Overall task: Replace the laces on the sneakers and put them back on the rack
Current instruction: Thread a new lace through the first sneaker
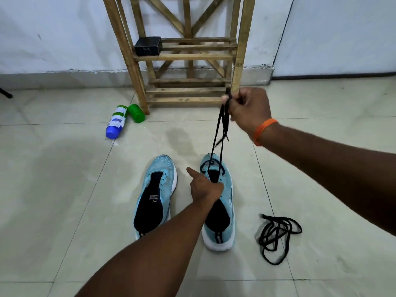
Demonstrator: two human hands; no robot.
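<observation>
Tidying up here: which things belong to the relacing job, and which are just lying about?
Job: sneaker being laced, black lace in the right hand, unlaced sneaker, spare lace on the floor, wooden rack.
Lying about: plastic bottle, green cup, black box.

Rack [184,57] top beyond the frame's upper edge

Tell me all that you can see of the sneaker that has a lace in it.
The sneaker is light blue, knit-looking, with white sole and dark lining. It stands upright on the tiled floor, toe towards the wooden rack, beside its unlaced twin. A black lace runs through its front eyelets only; the right hand pinches its strands above. The left hand grips its upper, forefinger stretched out.
</observation>
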